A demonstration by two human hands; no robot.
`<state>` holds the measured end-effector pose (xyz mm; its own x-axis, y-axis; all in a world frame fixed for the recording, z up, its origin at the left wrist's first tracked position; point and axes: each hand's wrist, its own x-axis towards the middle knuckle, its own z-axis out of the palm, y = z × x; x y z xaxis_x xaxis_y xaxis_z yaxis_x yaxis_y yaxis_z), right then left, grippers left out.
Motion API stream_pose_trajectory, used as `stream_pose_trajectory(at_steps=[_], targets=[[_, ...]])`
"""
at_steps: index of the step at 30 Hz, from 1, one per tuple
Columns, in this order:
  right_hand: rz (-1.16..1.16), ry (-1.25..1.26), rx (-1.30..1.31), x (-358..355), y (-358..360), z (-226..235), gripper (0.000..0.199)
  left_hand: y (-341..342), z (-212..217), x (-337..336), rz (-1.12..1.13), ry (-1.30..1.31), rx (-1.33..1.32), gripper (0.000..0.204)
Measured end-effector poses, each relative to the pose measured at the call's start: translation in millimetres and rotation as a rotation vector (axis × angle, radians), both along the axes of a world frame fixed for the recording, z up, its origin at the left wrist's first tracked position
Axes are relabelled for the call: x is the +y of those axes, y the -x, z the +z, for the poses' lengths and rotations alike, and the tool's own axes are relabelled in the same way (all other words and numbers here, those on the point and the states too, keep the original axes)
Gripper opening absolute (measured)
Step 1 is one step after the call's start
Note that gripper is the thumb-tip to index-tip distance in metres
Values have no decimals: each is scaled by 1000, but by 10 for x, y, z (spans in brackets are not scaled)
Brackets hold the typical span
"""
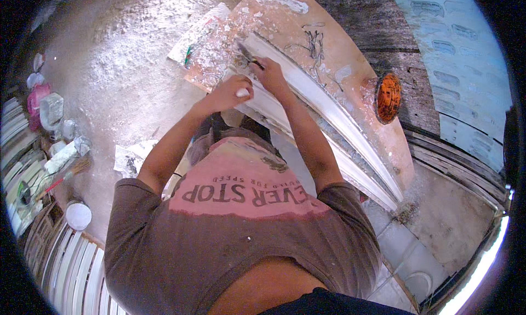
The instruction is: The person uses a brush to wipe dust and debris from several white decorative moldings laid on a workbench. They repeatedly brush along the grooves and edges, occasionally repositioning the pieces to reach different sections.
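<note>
My right hand [269, 76] is closed around the dark handle of a putty knife [245, 52]. Its grey blade points up and left, over the far end of a long white moulding [323, 104]. Left of it, my left hand [229, 94] has its fingers curled around a small white lump [242, 92], which shows only in part. A second white moulding [266, 104] runs alongside the first, partly covered by my left hand and right forearm. Both strips lie lengthwise on a brownish board [350, 57], whose far left part is strewn with white crumbs.
An orange bowl with dark smears [388, 98] sits at the board's right edge. Thin dark wire or fibre [314, 43] lies on the board. At left are a white tub [79, 216], clear containers [52, 111] and stacked white strips [82, 265]. A light blue wall [460, 46] rises at right.
</note>
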<state>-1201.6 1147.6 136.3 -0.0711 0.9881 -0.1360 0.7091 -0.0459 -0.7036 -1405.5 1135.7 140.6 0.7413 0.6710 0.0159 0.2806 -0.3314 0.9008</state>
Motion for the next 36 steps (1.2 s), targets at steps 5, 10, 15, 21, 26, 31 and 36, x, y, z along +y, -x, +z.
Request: stream_pose_trajectory(at_steps=[5, 10, 15, 21, 26, 31, 36], targets=[[71, -216, -283, 514, -1, 536, 25, -477, -288, -143, 141, -484, 242, 78], [335, -78, -615, 701, -180, 1072, 22, -747, -352, -167, 116, -444, 591, 91], [535, -37, -808, 823, -249, 880, 18, -828, -406, -183, 73, -490, 687, 92], [628, -148, -705, 859, -284, 816, 23, -869, -355, -190, 67, -474, 719, 88], [458, -90, -673, 877, -184, 1185, 26, -844, -343, -200, 110, -513, 744, 90], [471, -70, -673, 845, -181, 1120, 25, -899, -337, -214, 106, -473, 758, 91], [442, -98, -615, 760, -224, 1144, 23, -883, -388, -235, 115, -487, 791, 92]])
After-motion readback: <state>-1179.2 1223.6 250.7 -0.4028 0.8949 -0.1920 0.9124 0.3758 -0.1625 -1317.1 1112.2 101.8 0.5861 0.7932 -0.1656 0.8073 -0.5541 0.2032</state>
